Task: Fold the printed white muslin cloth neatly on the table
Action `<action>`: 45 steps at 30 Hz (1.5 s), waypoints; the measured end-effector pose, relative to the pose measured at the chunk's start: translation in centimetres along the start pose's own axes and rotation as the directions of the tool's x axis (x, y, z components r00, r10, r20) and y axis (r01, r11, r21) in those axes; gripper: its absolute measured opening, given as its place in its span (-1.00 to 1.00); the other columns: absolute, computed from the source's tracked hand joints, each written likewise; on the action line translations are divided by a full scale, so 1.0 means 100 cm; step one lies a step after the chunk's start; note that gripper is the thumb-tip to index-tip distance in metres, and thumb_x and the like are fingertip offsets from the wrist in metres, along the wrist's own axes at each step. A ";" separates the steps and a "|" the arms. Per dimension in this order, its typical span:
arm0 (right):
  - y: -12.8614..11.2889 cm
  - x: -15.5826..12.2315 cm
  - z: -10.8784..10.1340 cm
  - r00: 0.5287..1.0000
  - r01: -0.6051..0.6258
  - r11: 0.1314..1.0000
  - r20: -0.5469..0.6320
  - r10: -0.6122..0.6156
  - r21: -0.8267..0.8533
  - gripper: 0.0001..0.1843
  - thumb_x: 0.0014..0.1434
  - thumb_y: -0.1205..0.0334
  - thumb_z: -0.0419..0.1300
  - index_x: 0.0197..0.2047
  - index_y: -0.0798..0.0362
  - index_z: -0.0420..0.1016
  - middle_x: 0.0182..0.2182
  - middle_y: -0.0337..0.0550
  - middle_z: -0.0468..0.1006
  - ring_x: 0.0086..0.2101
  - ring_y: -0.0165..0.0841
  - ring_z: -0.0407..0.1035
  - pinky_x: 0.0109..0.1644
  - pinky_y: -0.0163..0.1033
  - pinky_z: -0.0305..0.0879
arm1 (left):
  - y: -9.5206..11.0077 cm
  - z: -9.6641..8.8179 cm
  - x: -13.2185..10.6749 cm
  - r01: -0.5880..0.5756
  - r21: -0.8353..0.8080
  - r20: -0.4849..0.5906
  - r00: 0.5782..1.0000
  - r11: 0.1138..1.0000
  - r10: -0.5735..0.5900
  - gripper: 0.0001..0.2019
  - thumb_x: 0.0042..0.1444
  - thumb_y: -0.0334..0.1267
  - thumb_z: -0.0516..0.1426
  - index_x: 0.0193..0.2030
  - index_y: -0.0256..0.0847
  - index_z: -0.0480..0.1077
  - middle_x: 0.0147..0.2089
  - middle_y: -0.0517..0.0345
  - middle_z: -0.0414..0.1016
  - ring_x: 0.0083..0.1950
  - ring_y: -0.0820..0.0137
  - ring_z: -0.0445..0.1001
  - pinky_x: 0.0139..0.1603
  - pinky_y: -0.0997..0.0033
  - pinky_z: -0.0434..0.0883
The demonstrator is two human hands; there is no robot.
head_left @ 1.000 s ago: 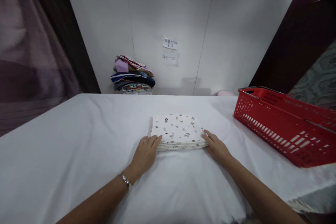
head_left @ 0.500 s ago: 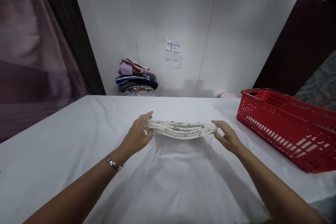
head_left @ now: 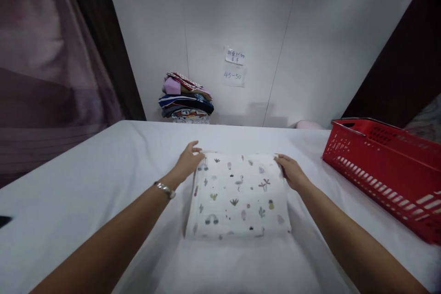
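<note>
A folded white cloth [head_left: 237, 197], printed with cacti, rainbows, palm trees and a flamingo, faces me with its broad side over the white-covered table. At its far left corner, my left hand [head_left: 189, 163] pinches the edge, with the index finger raised off it. My right hand [head_left: 291, 171] grips the far right corner between thumb and fingers. The near edge of the cloth hangs toward me; whether it touches the table I cannot tell. A silver bracelet [head_left: 165, 189] circles my left wrist.
A red plastic basket [head_left: 382, 170] with metal handles stands on the white tabletop [head_left: 86, 183] at the right. Folded fabrics [head_left: 186, 101] are piled at the back, against the wall. Paper notes [head_left: 234, 73] hang on the wall. A dark object [head_left: 4, 220] shows at the left edge.
The cloth has gone from edge-on, with its stacked layers showing, to lying broadside with its print in view. Both hands still hold its ends. The view has shifted slightly left.
</note>
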State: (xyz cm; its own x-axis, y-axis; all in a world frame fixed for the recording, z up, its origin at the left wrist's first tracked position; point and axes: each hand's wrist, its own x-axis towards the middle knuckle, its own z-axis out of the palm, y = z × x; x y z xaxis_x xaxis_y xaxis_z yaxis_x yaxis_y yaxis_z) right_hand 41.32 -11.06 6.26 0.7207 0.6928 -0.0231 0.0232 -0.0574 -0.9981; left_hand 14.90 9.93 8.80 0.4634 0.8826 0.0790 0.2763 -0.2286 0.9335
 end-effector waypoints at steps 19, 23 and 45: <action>0.056 0.040 0.017 0.970 0.198 0.572 0.074 -0.232 -0.796 -0.55 0.12 0.09 0.00 0.03 0.04 0.40 -0.09 -0.02 0.49 -0.07 -0.14 0.33 0.00 -0.07 0.21 | -0.051 0.028 0.022 -0.265 0.758 0.124 0.956 0.596 0.267 -0.63 0.16 -0.28 -0.08 0.10 -0.24 0.21 0.11 -0.06 0.27 -0.14 0.26 0.45 -0.14 0.26 0.35; 0.043 0.023 0.037 0.853 0.489 0.312 0.372 -0.366 -0.814 -0.45 0.20 0.11 -0.10 0.24 0.04 0.12 0.20 -0.06 0.18 0.18 -0.19 0.04 0.20 -0.03 0.01 | -0.040 0.037 0.007 -0.440 0.736 0.201 0.867 0.514 0.456 -0.62 0.19 -0.18 -0.07 0.12 -0.26 0.21 0.18 -0.07 0.23 0.14 0.20 0.27 0.12 0.17 0.21; 0.078 0.018 0.051 0.804 0.581 0.098 0.551 -0.224 -0.808 -0.32 0.23 -0.16 -0.23 0.29 0.07 0.02 0.25 0.00 0.06 0.24 -0.16 -0.12 0.25 0.06 -0.18 | -0.077 0.030 -0.001 -0.303 0.592 0.115 0.949 0.747 0.293 -0.59 0.19 -0.11 -0.07 0.09 -0.26 0.26 0.16 -0.04 0.28 0.20 0.26 0.18 0.18 0.23 0.11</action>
State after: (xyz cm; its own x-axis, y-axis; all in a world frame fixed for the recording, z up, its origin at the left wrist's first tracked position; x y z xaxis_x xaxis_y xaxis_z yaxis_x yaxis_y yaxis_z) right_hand 39.30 -6.57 -1.81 0.1922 0.9660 0.1731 0.9809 -0.1835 -0.0650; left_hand 15.28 10.36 0.52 0.6178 0.7233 0.3085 0.5647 -0.6811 0.4661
